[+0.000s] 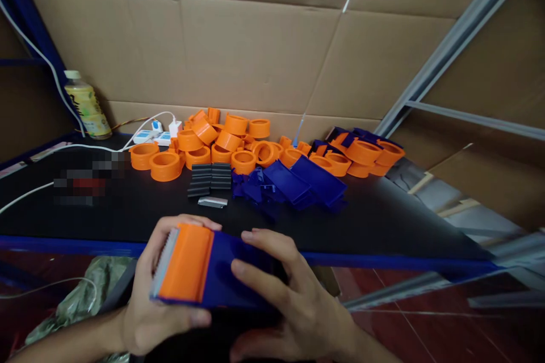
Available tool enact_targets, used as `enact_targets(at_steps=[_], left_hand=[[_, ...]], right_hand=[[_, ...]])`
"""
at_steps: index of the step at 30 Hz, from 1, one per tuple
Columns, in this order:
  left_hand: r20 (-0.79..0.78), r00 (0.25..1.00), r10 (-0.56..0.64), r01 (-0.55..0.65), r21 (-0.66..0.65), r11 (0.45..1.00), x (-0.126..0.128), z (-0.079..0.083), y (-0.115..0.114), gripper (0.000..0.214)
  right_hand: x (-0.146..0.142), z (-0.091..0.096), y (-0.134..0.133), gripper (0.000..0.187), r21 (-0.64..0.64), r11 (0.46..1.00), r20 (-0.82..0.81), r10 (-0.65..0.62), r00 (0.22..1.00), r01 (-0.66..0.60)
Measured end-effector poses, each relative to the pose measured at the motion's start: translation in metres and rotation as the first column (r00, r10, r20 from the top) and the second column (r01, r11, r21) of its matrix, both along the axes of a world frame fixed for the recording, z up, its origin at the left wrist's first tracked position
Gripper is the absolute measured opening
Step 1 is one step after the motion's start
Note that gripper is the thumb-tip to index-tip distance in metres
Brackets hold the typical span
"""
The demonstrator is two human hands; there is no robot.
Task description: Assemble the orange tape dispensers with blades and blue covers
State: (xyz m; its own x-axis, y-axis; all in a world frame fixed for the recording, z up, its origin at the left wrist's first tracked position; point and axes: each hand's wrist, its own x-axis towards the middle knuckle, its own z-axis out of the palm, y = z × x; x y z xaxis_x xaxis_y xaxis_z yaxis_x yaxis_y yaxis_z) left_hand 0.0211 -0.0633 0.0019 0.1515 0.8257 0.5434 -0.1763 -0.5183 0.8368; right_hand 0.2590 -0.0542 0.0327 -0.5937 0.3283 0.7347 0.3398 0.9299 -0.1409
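Holding an orange-and-blue tape dispenser (200,272) in both hands, just before the desk (128,215) edge.
The left hand (149,306) has its grip closed round the orange toothed end; the right hand (298,306) has its grip closed over the blue body. Farther back on the desk lie orange rings (230,142), blue plates (298,181) and black strips (210,177).

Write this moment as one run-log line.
left hand: grips tape dispenser | right hand: holds its blue end | table: orange rings, blue plates
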Motion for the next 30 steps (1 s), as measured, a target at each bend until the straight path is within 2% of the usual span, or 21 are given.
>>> enact_targets(at_steps=[3,5,7,9,10,11,12,14,16,17,18,19,20,23,25,28,30], left_hand=[[0.130,0.990,-0.063,0.094,-0.242,0.966,0.001,-0.007,-0.002,0.063],[0.158,0.981,-0.113,0.160,-0.329,0.931,0.005,-0.008,0.000,0.062],[0.177,0.961,-0.213,0.258,-0.296,0.920,0.010,-0.006,0.005,0.071],[0.168,0.955,-0.244,0.275,-0.202,0.940,0.011,-0.002,0.013,0.085],[0.166,0.955,-0.246,0.272,-0.161,0.949,0.009,0.000,0.018,0.083],[0.160,0.957,-0.244,0.267,-0.145,0.953,0.007,0.002,0.022,0.074],[0.139,0.963,-0.231,0.253,-0.168,0.953,0.004,0.003,0.026,0.059],[0.089,0.976,-0.199,0.214,-0.231,0.949,-0.003,0.003,0.032,0.032],[0.044,0.983,-0.179,0.184,-0.269,0.945,-0.007,0.001,0.036,0.025],[0.013,0.984,-0.177,0.173,-0.284,0.943,-0.008,0.001,0.038,0.023],[-0.022,0.984,-0.176,0.162,-0.296,0.941,-0.008,0.000,0.039,0.021],[-0.060,0.983,-0.176,0.150,-0.305,0.940,-0.007,0.000,0.041,0.021],[-0.096,0.980,-0.173,0.135,-0.311,0.941,-0.006,0.000,0.042,0.020],[-0.165,0.972,-0.167,0.110,-0.308,0.945,-0.004,0.002,0.045,0.020],[-0.184,0.968,-0.170,0.107,-0.308,0.945,-0.004,0.004,0.046,0.021],[-0.219,0.959,-0.178,0.105,-0.311,0.945,-0.008,0.004,0.046,0.022],[-0.249,0.950,-0.190,0.109,-0.303,0.947,-0.009,0.002,0.047,0.022]], right_hand=[[0.002,-0.002,-0.002,0.048,0.087,0.993,-0.001,-0.076,0.997,0.075],[0.009,0.001,-0.003,0.051,0.036,0.990,-0.029,-0.136,0.990,0.137],[0.024,0.008,-0.002,0.052,-0.077,0.972,-0.066,-0.226,0.972,0.220],[0.054,0.017,0.003,0.043,-0.152,0.915,-0.159,-0.397,0.904,0.374],[0.074,0.022,0.007,0.037,-0.156,0.859,-0.234,-0.512,0.827,0.488],[0.097,0.026,0.012,0.033,-0.157,0.771,-0.317,-0.631,0.708,0.617],[0.122,0.029,0.017,0.029,-0.149,0.678,-0.380,-0.711,0.592,0.720],[0.174,0.033,0.026,0.032,-0.262,0.475,-0.384,-0.850,0.361,0.840],[0.219,0.036,0.033,0.041,-0.454,0.224,-0.276,-0.956,0.103,0.862],[0.236,0.038,0.036,0.044,-0.536,0.101,-0.156,-0.988,0.019,0.838],[0.248,0.041,0.038,0.047,-0.597,0.017,-0.073,-0.997,-0.033,0.802],[0.255,0.045,0.041,0.049,-0.631,-0.035,-0.011,-0.998,-0.054,0.775],[0.258,0.049,0.045,0.050,-0.645,-0.052,0.012,-0.998,-0.058,0.763],[0.251,0.068,0.061,0.049,-0.610,0.003,-0.024,-1.000,-0.014,0.793],[0.246,0.081,0.074,0.051,-0.570,0.014,-0.002,-1.000,0.016,0.822],[0.253,0.092,0.085,0.057,-0.501,-0.027,0.111,-0.993,0.033,0.865],[0.268,0.090,0.084,0.057,-0.427,-0.099,0.213,-0.977,-0.006,0.899]])
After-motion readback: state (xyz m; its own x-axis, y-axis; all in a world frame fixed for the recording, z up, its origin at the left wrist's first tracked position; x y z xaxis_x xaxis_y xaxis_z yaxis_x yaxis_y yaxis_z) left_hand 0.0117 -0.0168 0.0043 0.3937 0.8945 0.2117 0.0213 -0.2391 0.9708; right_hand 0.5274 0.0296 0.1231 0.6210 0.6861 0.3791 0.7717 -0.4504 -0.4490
